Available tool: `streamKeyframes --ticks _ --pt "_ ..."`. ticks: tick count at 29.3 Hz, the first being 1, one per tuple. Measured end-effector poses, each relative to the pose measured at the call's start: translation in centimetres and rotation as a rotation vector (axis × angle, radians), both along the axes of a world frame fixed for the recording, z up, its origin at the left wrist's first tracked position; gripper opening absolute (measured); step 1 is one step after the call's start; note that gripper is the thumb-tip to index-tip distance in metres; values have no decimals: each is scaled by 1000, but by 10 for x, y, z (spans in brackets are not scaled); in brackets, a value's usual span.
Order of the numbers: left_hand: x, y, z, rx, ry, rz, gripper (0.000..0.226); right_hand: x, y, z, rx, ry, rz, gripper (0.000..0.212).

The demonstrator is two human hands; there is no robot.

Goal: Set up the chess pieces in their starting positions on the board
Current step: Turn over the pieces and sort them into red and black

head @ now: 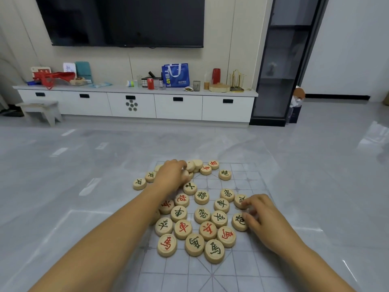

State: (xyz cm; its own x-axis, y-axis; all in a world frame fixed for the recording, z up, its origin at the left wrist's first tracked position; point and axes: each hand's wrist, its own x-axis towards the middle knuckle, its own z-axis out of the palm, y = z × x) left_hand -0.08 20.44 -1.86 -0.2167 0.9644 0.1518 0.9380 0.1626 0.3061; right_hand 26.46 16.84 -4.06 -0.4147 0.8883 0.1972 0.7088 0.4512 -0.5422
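Flat on the glossy grey tile floor (84, 165) — a thin translucent gridded chess sheet (242, 180). Heaped across its middle and far-left part, round pale wooden chess discs (202, 216), mostly touching, a few stacked at the far end beneath the left hand (170, 175), fingers curled over one; two more lying at the heap's far-left fringe. Right hand (261, 216) at the heap's right edge, fingertips on two discs. Well behind, along the wall, a long low white drawer cabinet (179, 108) — on top near its middle a blue shopping bag (175, 75), above it on the wall a flat black television (126, 20). Before the cabinet's left end, a small pale wooden stool (42, 110); just right of the cabinet, a tall dark glass-door cabinet (280, 60).
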Motion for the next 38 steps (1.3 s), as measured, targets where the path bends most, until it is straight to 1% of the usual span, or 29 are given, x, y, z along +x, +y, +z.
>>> streamKeyframes --ticks 1,2,3,5,7,8,9,11,13,14,16,17,18,20,22,26,30,31,33,34,35,36,38 --pt "-1 0 -1 25 -32 -9 36 0 0 -2 9 -27 12 26" --pt "-4 -3 0 55 -102 -16 33 0 1 -2 17 -50 23 28" --pt "-8 -7 2 85 -214 -14 29 0 1 -3 18 -62 31 29" --pt "-19 -24 8 136 -517 7 20 -1 2 -3 7 -57 40 29" --pt "-33 -52 11 181 -789 36 24 -2 2 -2 -3 -40 41 29" --pt "-38 -67 10 184 -867 56 25 -2 2 -2 -6 -35 43 28" --pt "-43 -82 6 166 -894 82 26 -2 1 -1 -13 -31 41 27" --pt "-47 -104 -4 111 -884 134 25 -4 1 -1 -32 -19 26 26" --pt "-47 -116 -14 116 -857 183 23 -5 -1 -1 -41 2 14 24" --pt "-46 -118 -17 133 -801 193 21 -5 -1 -2 -45 16 11 23" --pt "-44 -121 -22 129 -602 179 19 -4 -3 -1 -64 41 13 22" --pt "-43 -122 -24 123 -524 168 22 -4 -3 0 -77 56 15 21" --pt "-42 -122 -26 125 -483 156 26 -3 -3 2 -88 73 9 22" --pt "-42 -122 -28 140 -470 141 32 -1 1 5 -58 89 -19 24" --pt "-42 -124 -30 166 -473 130 32 -4 7 9 45 63 -39 25" --pt "-40 -124 -34 235 -471 134 27 -46 31 24 191 4 80 29" --pt "-39 -125 -34 257 -502 140 27 -117 64 35 280 -152 188 41" --pt "-39 -125 -34 262 -514 142 27 -131 71 35 279 -231 201 48" --pt "-38 -125 -35 269 -523 145 27 -153 82 33 277 -448 228 62" --pt "-38 -125 -35 275 -530 150 26 -160 85 32 291 -558 244 63" --pt "-38 -125 -34 282 -537 155 26 -165 87 30 317 -632 256 60" --pt "-38 -125 -34 288 -540 157 25 -167 90 29 350 -665 257 54" --pt "-36 -127 -32 288 -542 159 25 -164 93 28 427 -652 223 40"
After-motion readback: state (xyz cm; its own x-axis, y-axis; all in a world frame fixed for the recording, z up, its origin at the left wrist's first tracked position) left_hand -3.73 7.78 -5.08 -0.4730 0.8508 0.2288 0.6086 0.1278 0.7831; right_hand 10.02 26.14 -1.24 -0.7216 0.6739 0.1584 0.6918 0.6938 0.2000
